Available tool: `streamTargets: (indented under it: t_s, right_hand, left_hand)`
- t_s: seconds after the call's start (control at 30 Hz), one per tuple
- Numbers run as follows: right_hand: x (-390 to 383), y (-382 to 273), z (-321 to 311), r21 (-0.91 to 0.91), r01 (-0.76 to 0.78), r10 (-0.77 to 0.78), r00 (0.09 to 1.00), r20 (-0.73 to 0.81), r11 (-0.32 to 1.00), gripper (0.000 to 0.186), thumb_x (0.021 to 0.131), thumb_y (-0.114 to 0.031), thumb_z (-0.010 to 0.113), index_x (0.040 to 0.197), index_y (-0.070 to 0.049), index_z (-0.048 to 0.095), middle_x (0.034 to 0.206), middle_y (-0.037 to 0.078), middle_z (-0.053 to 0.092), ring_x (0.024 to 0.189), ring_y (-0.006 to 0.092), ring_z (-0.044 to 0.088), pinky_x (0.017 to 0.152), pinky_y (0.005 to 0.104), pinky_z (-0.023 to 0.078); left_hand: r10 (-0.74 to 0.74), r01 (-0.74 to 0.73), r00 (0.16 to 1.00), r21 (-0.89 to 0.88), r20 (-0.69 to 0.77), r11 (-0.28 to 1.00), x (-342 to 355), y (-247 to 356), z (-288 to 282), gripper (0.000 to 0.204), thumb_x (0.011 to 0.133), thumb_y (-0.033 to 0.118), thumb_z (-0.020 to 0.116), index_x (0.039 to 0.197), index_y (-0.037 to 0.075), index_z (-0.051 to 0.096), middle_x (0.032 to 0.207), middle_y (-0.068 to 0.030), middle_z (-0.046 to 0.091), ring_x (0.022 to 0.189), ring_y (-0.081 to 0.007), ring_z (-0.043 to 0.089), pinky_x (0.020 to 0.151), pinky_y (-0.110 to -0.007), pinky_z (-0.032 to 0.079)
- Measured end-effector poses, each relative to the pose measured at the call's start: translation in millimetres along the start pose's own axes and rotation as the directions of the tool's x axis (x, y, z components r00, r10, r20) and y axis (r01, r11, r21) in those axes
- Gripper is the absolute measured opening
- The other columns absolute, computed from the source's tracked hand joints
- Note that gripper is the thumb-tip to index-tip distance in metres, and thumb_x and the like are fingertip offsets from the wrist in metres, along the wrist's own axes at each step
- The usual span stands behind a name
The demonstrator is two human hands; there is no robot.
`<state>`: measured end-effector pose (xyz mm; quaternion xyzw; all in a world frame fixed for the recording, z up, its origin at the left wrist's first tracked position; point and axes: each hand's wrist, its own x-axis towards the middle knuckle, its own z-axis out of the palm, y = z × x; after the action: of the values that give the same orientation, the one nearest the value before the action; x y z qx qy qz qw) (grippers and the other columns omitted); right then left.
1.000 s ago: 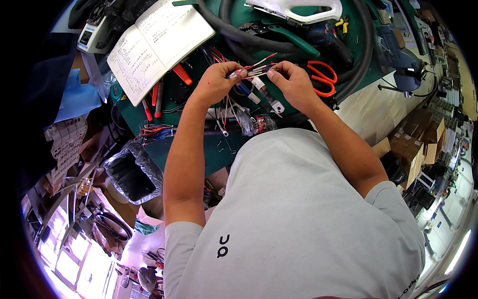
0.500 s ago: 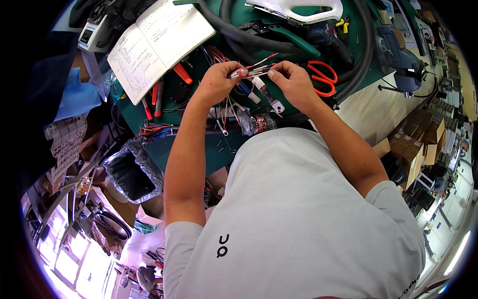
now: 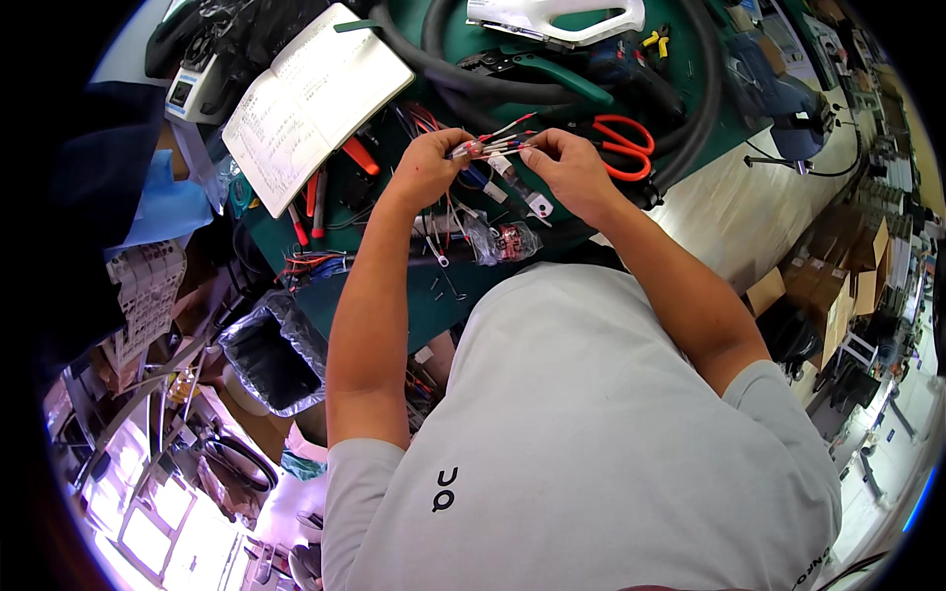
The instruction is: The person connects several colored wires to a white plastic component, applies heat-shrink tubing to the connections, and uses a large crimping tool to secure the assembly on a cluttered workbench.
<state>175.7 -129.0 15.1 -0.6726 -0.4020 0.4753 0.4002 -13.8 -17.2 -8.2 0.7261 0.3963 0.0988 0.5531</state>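
A bundle of thin wires (image 3: 501, 147) with red, white and blue ends spans the gap between my hands. My left hand (image 3: 426, 169) is closed, pinching the bundle between thumb and fingers. On the other side, my right hand (image 3: 574, 173) pinches the wires' tips with thumb and forefinger; exactly which wires it grips is hard to make out. One red-tipped wire sticks up apart from the others. Below the hands lie a metal cable lug (image 3: 538, 205) on a thick cable end and a smaller ring terminal (image 3: 443, 261). Clear plastic wrap (image 3: 483, 239) covers part of the black cable nearby.
An open notebook (image 3: 310, 103) lies at the left of the green bench. Orange-handled scissors (image 3: 625, 148), a green-handled tool (image 3: 562, 77), a white-handled tool (image 3: 562, 18) and a thick black hose (image 3: 711, 79) lie beyond and right. A lined bin (image 3: 271, 355) stands below left.
The whole view has shifted slightly. My right hand has come a little closer to my left, and both still hold the wires.
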Motion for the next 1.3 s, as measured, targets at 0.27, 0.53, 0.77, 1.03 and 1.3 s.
streamTargets:
  t_s: [0.27,0.53,0.77,1.03,1.3]
  right_hand:
    - [-58,0,-20,-0.063,-0.113,0.091,0.955,-0.281,0.992,0.022,0.089,-0.02,0.061,0.094,0.001,0.065,0.075,0.003,0.062,0.069,0.0098,0.055,0.065,0.0253,0.045]
    - [-146,76,-75,-0.234,-0.365,0.199,0.827,-0.525,0.901,0.023,0.089,-0.019,0.061,0.092,0.003,0.067,0.074,0.001,0.06,0.069,0.0084,0.051,0.067,0.0247,0.043]
    - [-139,132,-110,-0.381,-0.354,0.247,0.921,-0.303,0.854,0.027,0.087,-0.025,0.059,0.093,0.0,0.066,0.075,0.013,0.065,0.068,0.0251,0.061,0.065,0.0358,0.047]
    - [-118,314,-91,-0.541,-0.077,0.297,0.895,0.332,0.838,0.024,0.086,-0.028,0.06,0.089,-0.005,0.064,0.086,0.015,0.068,0.082,0.0337,0.065,0.072,0.0414,0.051]
    - [-163,536,28,-0.73,-0.148,0.696,0.474,0.539,0.667,0.047,0.085,-0.04,0.061,0.106,0.002,0.064,0.106,0.022,0.066,0.099,0.037,0.062,0.084,0.0444,0.048]
  left_hand:
    - [0.051,-0.049,0.998,0.057,-0.042,0.997,-3,-11,12,0.017,0.092,0.016,0.062,0.099,0.0,0.064,0.077,-0.0044,0.063,0.071,-0.0077,0.049,0.067,-0.025,0.043]
    - [0.199,-0.198,0.965,0.023,-0.172,0.98,-3,-18,24,0.015,0.09,0.016,0.062,0.093,0.001,0.065,0.071,-0.0184,0.058,0.058,-0.0244,0.047,0.059,-0.031,0.043]
    - [0.059,-0.108,0.979,-0.249,-0.196,0.962,-3,-12,20,0.028,0.098,0.029,0.053,0.094,0.002,0.06,0.075,0.0028,0.054,0.07,-0.0058,0.043,0.063,-0.021,0.037]
    - [-0.035,-0.049,0.959,-0.286,-0.281,0.957,-3,-6,30,0.03,0.098,0.034,0.053,0.092,0.005,0.057,0.074,0.0052,0.052,0.068,-0.0036,0.043,0.062,-0.018,0.036]
    - [-0.018,-0.107,0.935,-0.331,-0.354,0.938,-8,-17,39,0.032,0.096,0.038,0.054,0.097,0.006,0.054,0.074,0.0014,0.051,0.062,-0.0051,0.042,0.057,-0.019,0.034]
